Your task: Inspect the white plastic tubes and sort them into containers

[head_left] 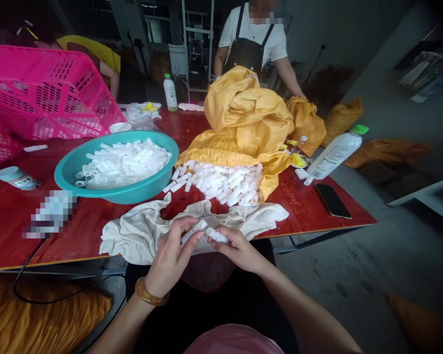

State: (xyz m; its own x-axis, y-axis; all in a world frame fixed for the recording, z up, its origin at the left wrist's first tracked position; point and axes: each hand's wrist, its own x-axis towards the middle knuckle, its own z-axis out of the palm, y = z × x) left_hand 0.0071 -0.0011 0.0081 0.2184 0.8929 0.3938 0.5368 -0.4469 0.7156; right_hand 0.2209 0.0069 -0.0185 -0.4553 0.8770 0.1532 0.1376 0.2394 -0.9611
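My left hand [177,243] is closed around a short white plastic tube [195,230], tilted up to the right. Close beside it, my right hand [233,246] pinches a second white tube [217,235] by its far end. The two tubes' near ends almost meet; whether they touch I cannot tell. Under and behind both hands lies a crumpled off-white cloth [133,236] along the table's front edge. Just beyond the cloth, a heap of similar white tubes [225,183] spills from the mouth of a yellow woven sack [251,118].
A teal basin [114,194] full of white tubes stands left of the heap. Pink crates [47,93] are at the far left. A white bottle [335,152] and a phone [332,200] sit on the right of the red table [299,216]. A person in an apron [249,44] stands opposite.
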